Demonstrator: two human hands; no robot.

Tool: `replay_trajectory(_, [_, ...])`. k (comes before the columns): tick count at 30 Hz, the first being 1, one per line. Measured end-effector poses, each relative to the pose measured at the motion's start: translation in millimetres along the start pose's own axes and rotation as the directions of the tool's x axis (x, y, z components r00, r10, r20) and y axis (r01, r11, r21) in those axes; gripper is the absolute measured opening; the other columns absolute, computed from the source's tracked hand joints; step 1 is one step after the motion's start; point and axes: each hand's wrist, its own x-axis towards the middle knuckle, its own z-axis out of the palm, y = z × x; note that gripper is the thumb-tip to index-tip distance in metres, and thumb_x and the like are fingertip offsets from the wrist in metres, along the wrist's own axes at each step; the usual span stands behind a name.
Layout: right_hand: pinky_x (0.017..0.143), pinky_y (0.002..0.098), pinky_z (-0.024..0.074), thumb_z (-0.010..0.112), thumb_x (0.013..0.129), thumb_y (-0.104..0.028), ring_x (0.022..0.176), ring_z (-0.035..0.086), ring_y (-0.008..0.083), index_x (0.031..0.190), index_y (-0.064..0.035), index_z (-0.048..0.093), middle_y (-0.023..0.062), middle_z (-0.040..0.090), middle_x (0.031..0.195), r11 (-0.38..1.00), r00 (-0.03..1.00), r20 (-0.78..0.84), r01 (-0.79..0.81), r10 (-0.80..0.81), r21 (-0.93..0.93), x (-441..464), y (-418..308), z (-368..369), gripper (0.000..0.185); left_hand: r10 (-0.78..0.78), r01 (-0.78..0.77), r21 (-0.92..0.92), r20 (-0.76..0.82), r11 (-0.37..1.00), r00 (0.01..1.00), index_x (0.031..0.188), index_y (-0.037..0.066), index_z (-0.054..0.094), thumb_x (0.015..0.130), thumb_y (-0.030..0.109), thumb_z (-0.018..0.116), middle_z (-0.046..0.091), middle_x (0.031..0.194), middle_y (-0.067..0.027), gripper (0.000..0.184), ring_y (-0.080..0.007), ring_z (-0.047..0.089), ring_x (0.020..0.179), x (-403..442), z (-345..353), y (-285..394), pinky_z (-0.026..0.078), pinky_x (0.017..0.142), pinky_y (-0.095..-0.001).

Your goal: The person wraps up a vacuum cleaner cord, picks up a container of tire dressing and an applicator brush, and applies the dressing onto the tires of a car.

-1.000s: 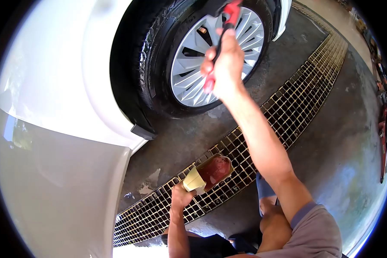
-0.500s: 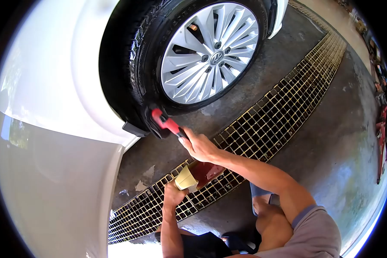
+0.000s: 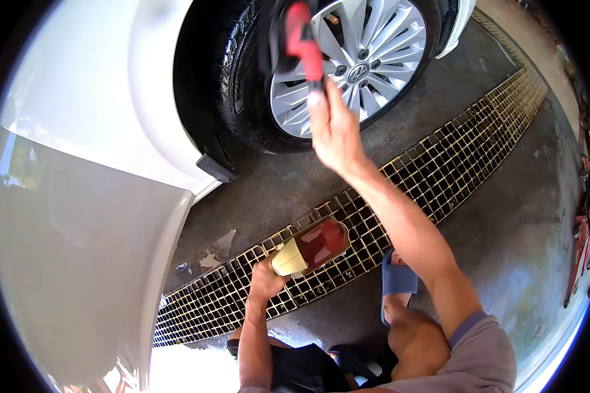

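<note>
My right hand (image 3: 336,131) is wrapped round the handle of a red-and-black brush (image 3: 303,40), smeared by motion. Its dark head is raised in front of the upper left part of the black tyre (image 3: 241,98) and beside the silver wheel rim (image 3: 358,73); whether it touches the tyre I cannot tell. Low in the middle, my left hand (image 3: 267,279) grips the pale yellow end of a cut-open container (image 3: 291,258). Dark red liquid (image 3: 322,242) seems to show inside it. The container is above the floor grating.
The white car body (image 3: 92,196) fills the left side, with a dark mud flap (image 3: 215,168) behind the tyre. A yellowish metal grating (image 3: 452,157) curves across the dark floor (image 3: 505,216). My foot in a blue sandal (image 3: 400,280) is at the grating's near edge. Red equipment (image 3: 578,252) stands far right.
My right hand has swung the brush up from the tyre's lower left to its upper left. My left hand still holds the container, little moved. The view has shifted slightly.
</note>
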Motion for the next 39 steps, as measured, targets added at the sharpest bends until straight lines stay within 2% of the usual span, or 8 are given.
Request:
replay_trajectory(4, [0.050,0.0518,0.0478,0.055,0.109,-0.028,0.060,0.069,0.0449,0.148,-0.0058,0.043,0.0229,0.063,0.064,1.000,0.973,0.230,0.024,-0.021,-0.011,-89,55,23,0.047,-0.067,0.067,0.004,0.006,0.998,0.998,0.117,0.005,0.074,0.074,0.006,0.074,0.077,0.102,-0.0213,0.042,-0.0373,0.076,0.099,2,0,1,0.060,0.088,-0.0408])
replay_trajectory(10, [0.051,0.0524,0.0487,0.054,0.110,-0.031,0.063,0.067,0.0503,0.146,-0.0047,0.043,0.0267,0.064,0.068,0.931,0.757,0.558,-0.187,0.339,-0.312,-155,86,-4,0.046,-0.093,0.093,-0.004,0.028,0.996,0.995,0.118,0.005,0.074,0.073,0.007,0.075,0.077,0.103,-0.0212,0.045,-0.0369,0.076,0.100,4,-3,2,0.060,0.089,-0.0406])
replay_trajectory(18, [0.054,0.0459,0.0545,0.060,0.108,-0.029,0.064,0.073,0.0393,0.142,-0.0037,0.051,0.0197,0.067,0.070,0.993,0.987,0.110,-0.119,0.118,0.010,-34,-13,-10,0.044,-0.047,0.047,0.014,0.004,0.999,0.999,0.118,0.006,0.073,0.078,0.007,0.073,0.076,0.103,-0.0220,0.040,-0.0400,0.074,0.101,2,1,-5,0.060,0.088,-0.0433])
replay_trajectory(22, [0.049,0.0457,0.0532,0.065,0.105,-0.029,0.064,0.071,0.0408,0.143,-0.0035,0.051,0.0226,0.070,0.079,0.958,0.964,-0.057,0.252,-0.261,-0.136,-25,19,19,0.048,-0.009,0.009,-0.003,-0.010,1.000,1.000,0.118,0.006,0.073,0.077,0.010,0.074,0.076,0.104,-0.0227,0.042,-0.0403,0.074,0.102,0,-1,2,0.060,0.089,-0.0436])
replay_trajectory(24, [0.055,0.0453,0.0577,0.068,0.103,-0.028,0.060,0.070,0.0372,0.145,-0.0006,0.052,0.0195,0.071,0.081,0.850,0.930,0.165,0.367,-0.329,-0.376,-63,63,17,0.053,-0.045,0.045,0.000,0.001,0.999,0.999,0.121,0.007,0.073,0.074,0.011,0.077,0.076,0.105,-0.0227,0.048,-0.0392,0.074,0.104,1,2,-13,0.059,0.090,-0.0429])
replay_trajectory(28, [0.049,0.0401,0.0561,0.070,0.100,-0.038,0.059,0.070,0.0290,0.147,-0.0108,0.057,0.0134,0.066,0.076,0.652,0.760,0.648,0.468,0.047,-0.597,-97,61,-21,0.056,-0.022,0.024,-0.041,0.041,0.999,0.999,0.122,0.007,0.074,0.073,0.012,0.081,0.078,0.108,-0.0194,0.049,-0.0334,0.077,0.103,0,-2,-6,0.059,0.091,-0.0400])
replay_trajectory(32, [0.040,0.0388,0.0503,0.064,0.102,-0.045,0.048,0.064,0.0246,0.145,-0.0175,0.062,0.0088,0.062,0.071,0.543,0.756,0.568,0.641,-0.326,-0.542,-38,24,-36,0.051,0.061,-0.061,0.018,-0.023,0.998,0.998,0.118,0.008,0.077,0.074,0.011,0.078,0.080,0.105,-0.0153,0.044,-0.0288,0.078,0.102,-3,1,-6,0.060,0.090,-0.0370])
replay_trajectory(39, [0.054,0.0467,0.0561,0.063,0.103,-0.048,0.060,0.070,0.0351,0.146,-0.0205,0.057,0.0166,0.070,0.075,0.708,0.949,-0.064,0.185,-0.310,-0.682,91,-33,-125,0.052,0.011,-0.012,-0.040,-0.027,0.999,1.000,0.101,0.006,0.079,0.073,0.010,0.076,0.078,0.092,-0.0186,0.028,-0.0333,0.078,0.088,0,5,-22,0.061,0.079,-0.0404])
